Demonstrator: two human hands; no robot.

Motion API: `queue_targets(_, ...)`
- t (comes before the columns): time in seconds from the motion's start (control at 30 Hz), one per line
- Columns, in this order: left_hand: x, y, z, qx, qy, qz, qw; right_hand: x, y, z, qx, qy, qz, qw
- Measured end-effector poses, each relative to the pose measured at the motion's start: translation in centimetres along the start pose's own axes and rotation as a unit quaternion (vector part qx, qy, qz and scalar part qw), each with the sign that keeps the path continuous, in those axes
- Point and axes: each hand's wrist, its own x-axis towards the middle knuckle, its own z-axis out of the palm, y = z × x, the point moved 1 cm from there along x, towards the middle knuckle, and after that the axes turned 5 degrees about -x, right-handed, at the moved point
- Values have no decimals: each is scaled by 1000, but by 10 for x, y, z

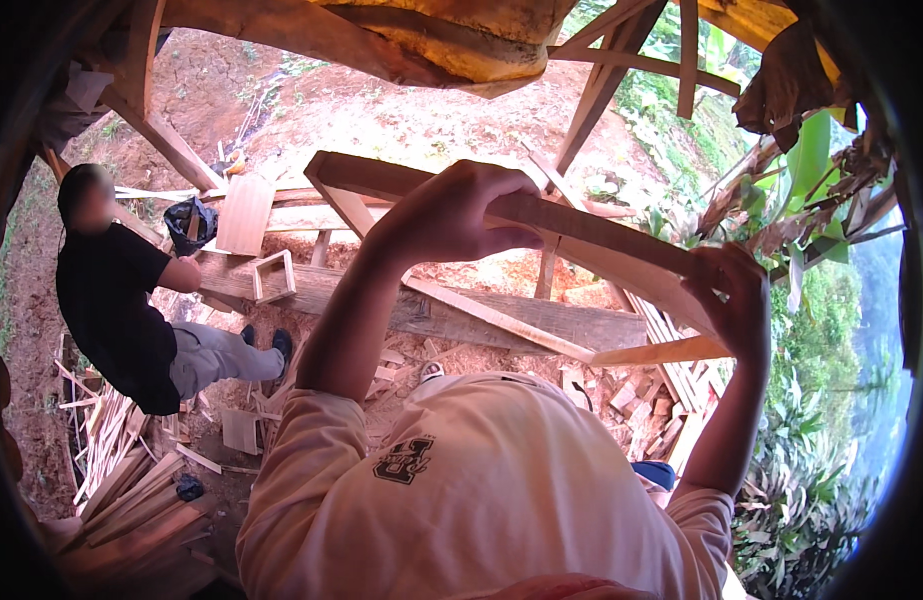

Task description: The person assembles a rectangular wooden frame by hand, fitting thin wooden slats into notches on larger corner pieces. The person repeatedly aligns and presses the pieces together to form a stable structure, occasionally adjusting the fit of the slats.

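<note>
Left hand (450,212) and right hand (730,292) clasped a rectangular wooden frame (592,228).
The left pinched its long upper side between thumb and fingers at upper centre; the right curled around its right end, the piece slanting down toward picture right. Behind it ran a thick plank (612,328); a person (117,310) in black stood at picture left, above scrap wood (132,515) at lower left.

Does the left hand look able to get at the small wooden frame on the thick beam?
Probably not right now: the left hand grips the large wooden frame, and the small wooden frame sits apparently farther off on the thick beam, nearer the co-worker.
</note>
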Motion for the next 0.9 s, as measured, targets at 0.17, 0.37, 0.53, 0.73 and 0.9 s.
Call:
queue_targets(0.17,-20,4,-18,-10,13,-40,999,61,-11,-2,-79,-6,-18,997)
queue_targets(0.37,-44,-2,-9,76,129,-73,986,86,-58,43,-152,192,130,961)
queue_targets(0.53,-39,-15,-1,89,182,-64,977,64,-130,74,95,-61,249,962)
queue_targets(0.73,-40,-15,-6,-29,248,-66,966,82,-175,118,307,-1,206,929)
queue_targets(0.9,-41,-16,-7,-116,230,-96,961,95,-201,117,239,72,142,958)
